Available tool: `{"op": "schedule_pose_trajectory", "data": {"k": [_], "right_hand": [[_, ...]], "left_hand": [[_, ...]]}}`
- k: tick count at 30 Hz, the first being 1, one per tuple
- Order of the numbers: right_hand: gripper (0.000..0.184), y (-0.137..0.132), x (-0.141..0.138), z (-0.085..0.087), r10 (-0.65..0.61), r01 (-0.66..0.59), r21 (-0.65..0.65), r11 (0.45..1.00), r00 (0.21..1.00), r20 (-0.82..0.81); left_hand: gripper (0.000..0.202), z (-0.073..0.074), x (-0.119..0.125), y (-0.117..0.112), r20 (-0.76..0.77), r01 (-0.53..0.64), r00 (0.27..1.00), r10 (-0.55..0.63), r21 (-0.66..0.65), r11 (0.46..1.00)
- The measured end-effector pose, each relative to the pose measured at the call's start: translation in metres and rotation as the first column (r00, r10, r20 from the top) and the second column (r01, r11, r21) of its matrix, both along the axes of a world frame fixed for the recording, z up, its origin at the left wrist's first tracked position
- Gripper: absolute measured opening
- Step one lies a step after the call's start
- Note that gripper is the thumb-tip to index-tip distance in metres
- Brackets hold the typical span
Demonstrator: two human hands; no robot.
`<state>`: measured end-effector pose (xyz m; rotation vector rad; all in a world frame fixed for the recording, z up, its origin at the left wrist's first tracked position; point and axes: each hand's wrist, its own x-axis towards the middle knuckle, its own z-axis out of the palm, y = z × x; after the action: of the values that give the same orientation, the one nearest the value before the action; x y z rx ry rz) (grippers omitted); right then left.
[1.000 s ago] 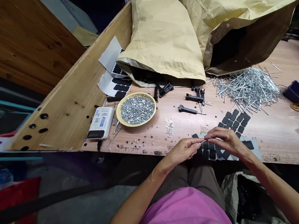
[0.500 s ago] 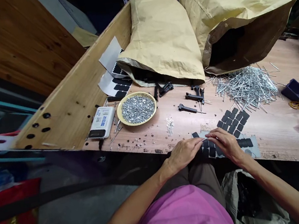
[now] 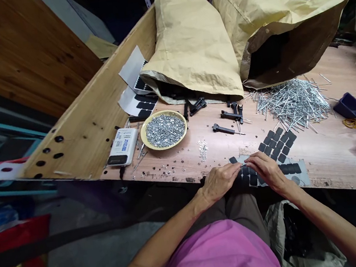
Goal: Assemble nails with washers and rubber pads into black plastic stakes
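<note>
My left hand (image 3: pixel 219 181) and my right hand (image 3: pixel 267 168) meet fingertip to fingertip at the near edge of the wooden table (image 3: pixel 333 151). Both are pinched closed on a thin metal pin (image 3: pixel 244 165) held between them. Directly under them lies a grey sheet of black rubber pads (image 3: pixel 278 154). A small cluster of tiny silver rings (image 3: pixel 202 148) sits just beyond my left hand.
A yellow dish of small silver parts (image 3: pixel 163 130) and a white box (image 3: pixel 123 146) stand at the left. A heap of metal pins (image 3: pixel 293 102) lies at the right, black plastic pieces (image 3: pixel 229 122) in the middle. Two tan sacks (image 3: pixel 194 38) fill the back. A blue tray (image 3: pixel 348 105) sits far right.
Both hands have stayed pinched together, shifting slightly down onto the pad sheet. The camera view has drifted a little.
</note>
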<state>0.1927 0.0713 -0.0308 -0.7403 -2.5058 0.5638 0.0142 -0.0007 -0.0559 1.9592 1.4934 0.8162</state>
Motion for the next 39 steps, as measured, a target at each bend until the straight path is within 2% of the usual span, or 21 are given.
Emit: {"op": "schedule_pose_trajectory", "data": {"k": [5, 10, 13, 15, 17, 19, 21, 25, 27, 29, 31, 33, 35, 37, 39], "right_hand": [[0.036, -0.001, -0.003, -0.002, -0.014, 0.008, 0.09, 0.996, 0.998, 0.066], [0.057, -0.005, -0.008, -0.009, -0.181, 0.184, -0.004, 0.983, 0.972, 0.15], [0.064, -0.004, -0.008, -0.007, -0.299, 0.331, -0.109, 0.937, 0.925, 0.236], [0.062, -0.001, -0.005, -0.001, -0.335, 0.371, -0.172, 0.912, 0.919, 0.209], [0.054, 0.004, -0.002, 0.006, -0.298, 0.313, -0.24, 0.919, 0.949, 0.099], [0.044, 0.008, 0.001, 0.011, -0.214, 0.204, -0.283, 0.937, 0.977, -0.005], [0.039, 0.01, 0.003, 0.011, -0.17, 0.153, -0.286, 0.946, 0.985, -0.035], [0.05, 0.007, 0.002, 0.005, -0.267, 0.276, -0.207, 0.938, 0.961, 0.073], [0.054, 0.004, 0.002, 0.002, -0.364, 0.378, -0.196, 0.905, 0.925, 0.108], [0.056, 0.0, 0.001, -0.001, -0.451, 0.453, -0.27, 0.85, 0.89, 0.07], [0.054, -0.007, 0.0, -0.004, -0.469, 0.42, -0.432, 0.798, 0.883, -0.007], [0.049, -0.016, -0.003, -0.008, -0.448, 0.302, -0.602, 0.739, 0.887, -0.106], [0.042, -0.025, -0.007, -0.012, -0.497, 0.211, -0.719, 0.662, 0.842, -0.21], [0.041, -0.033, -0.009, -0.016, -0.616, 0.18, -0.802, 0.57, 0.739, -0.272], [0.043, -0.036, -0.008, -0.017, -0.699, 0.158, -0.88, 0.448, 0.675, -0.235]], "left_hand": [[0.036, 0.003, 0.002, -0.001, -0.16, 0.022, 0.987, -0.017, 0.028, 0.999], [0.033, 0.002, 0.005, 0.0, -0.208, 0.007, 0.978, 0.0, 0.035, 0.999], [0.032, 0.002, 0.008, 0.003, -0.116, -0.005, 0.993, 0.006, 0.008, 1.0], [0.031, 0.003, 0.01, 0.007, -0.006, -0.038, 0.999, 0.038, -0.031, 0.999], [0.03, 0.004, 0.011, 0.01, 0.091, -0.053, 0.994, 0.061, -0.081, 0.995], [0.028, 0.004, 0.011, 0.012, 0.145, -0.043, 0.988, 0.061, -0.124, 0.991], [0.028, 0.005, 0.013, 0.012, 0.175, -0.035, 0.983, 0.063, -0.156, 0.987], [0.026, 0.008, 0.019, 0.009, 0.281, -0.032, 0.955, 0.09, -0.203, 0.979], [0.025, 0.011, 0.023, 0.011, 0.417, -0.052, 0.895, 0.157, -0.253, 0.966], [0.025, 0.014, 0.028, 0.015, 0.601, -0.053, 0.757, 0.256, -0.334, 0.941], [0.022, 0.014, 0.034, 0.021, 0.765, -0.021, 0.534, 0.362, -0.415, 0.909], [0.021, 0.013, 0.041, 0.026, 0.843, 0.019, 0.299, 0.446, -0.473, 0.881], [0.024, 0.01, 0.05, 0.03, 0.853, 0.054, 0.143, 0.501, -0.513, 0.857], [0.028, 0.008, 0.058, 0.031, 0.843, 0.062, 0.1, 0.529, -0.536, 0.842], [0.029, 0.006, 0.064, 0.031, 0.83, 0.026, 0.147, 0.538, -0.547, 0.837]]}}
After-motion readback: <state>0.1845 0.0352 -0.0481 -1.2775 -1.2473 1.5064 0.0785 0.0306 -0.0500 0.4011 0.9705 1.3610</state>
